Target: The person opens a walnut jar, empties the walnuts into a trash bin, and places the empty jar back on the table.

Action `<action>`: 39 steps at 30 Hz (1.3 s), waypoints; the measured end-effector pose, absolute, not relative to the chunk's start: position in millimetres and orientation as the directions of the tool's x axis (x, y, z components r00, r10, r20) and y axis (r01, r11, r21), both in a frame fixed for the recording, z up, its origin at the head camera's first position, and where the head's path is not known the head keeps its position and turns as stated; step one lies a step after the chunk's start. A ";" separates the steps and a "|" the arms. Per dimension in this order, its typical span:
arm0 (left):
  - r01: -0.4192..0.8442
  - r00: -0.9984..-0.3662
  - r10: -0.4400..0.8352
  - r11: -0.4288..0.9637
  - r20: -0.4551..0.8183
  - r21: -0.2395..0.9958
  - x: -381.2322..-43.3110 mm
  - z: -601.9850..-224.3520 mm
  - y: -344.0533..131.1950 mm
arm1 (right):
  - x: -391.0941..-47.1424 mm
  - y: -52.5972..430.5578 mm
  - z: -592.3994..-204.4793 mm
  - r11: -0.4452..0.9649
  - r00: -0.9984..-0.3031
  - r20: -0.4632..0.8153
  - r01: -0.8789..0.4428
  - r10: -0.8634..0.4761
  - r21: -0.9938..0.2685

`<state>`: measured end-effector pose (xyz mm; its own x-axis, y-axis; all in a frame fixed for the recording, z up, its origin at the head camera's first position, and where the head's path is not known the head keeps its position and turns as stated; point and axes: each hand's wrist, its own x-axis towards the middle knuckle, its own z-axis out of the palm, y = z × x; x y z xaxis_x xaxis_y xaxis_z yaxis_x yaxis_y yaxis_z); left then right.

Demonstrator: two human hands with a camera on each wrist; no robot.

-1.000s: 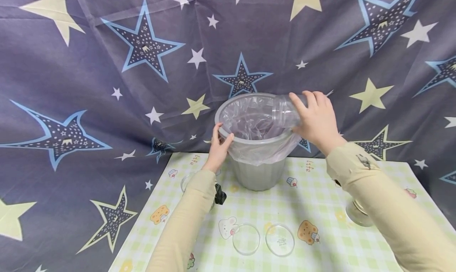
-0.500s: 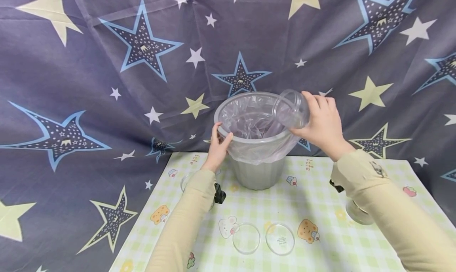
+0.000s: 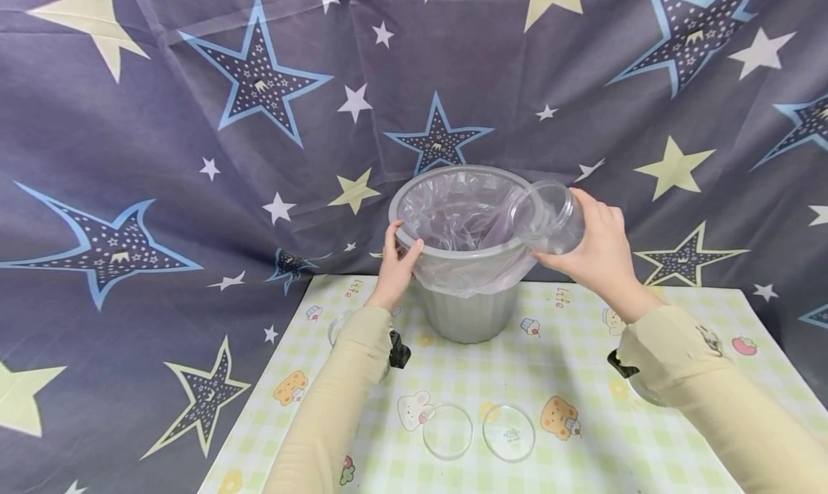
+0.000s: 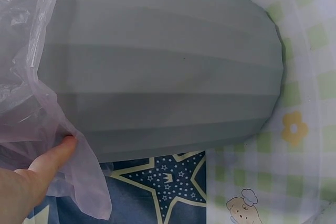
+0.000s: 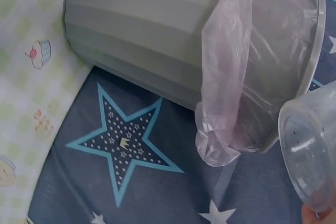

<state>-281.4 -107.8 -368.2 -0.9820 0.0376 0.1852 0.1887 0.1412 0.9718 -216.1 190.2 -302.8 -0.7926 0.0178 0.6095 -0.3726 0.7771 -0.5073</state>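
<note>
A grey trash bin [image 3: 471, 314] with a clear plastic liner bag [image 3: 453, 210] folded over its rim stands at the table's back edge. My left hand [image 3: 396, 272] grips the bin's left rim, thumb on the near side. My right hand [image 3: 600, 246] holds a clear plastic jar [image 3: 558, 224] tilted at the bin's right rim, its mouth toward the bin. In the right wrist view, small dark specks show on the jar [image 5: 310, 142]. In the left wrist view, the thumb [image 4: 52, 162] presses on the loose edge of the liner.
Two clear round discs, a left one [image 3: 448, 432] and a printed right one [image 3: 509, 434], lie on the checked tablecloth [image 3: 466, 379]. A clear round item [image 3: 335, 328] is partly hidden behind the left sleeve, another [image 3: 647, 392] behind the right. A star-patterned curtain [image 3: 194, 156] hangs behind the table.
My right hand has drawn the jar back to the right and lower, turning it so its mouth is less over the bin. My left hand keeps its grip on the rim.
</note>
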 end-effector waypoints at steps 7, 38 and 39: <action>0.177 -0.984 0.052 0.133 0.172 0.975 -281.0 -367.1 -108.6 | -207.5 197.5 -314.2 0.718 -0.812 0.579 -0.357 0.078 -0.597; 0.184 -0.983 0.049 0.137 0.179 0.973 -278.5 -366.2 -106.6 | -180.1 222.4 -430.6 0.660 -0.928 0.339 -0.160 0.152 -0.734; 0.186 -0.982 0.048 0.143 0.181 0.972 -278.7 -366.4 -106.7 | -180.4 223.4 -435.9 0.661 -0.934 0.323 -0.146 0.154 -0.736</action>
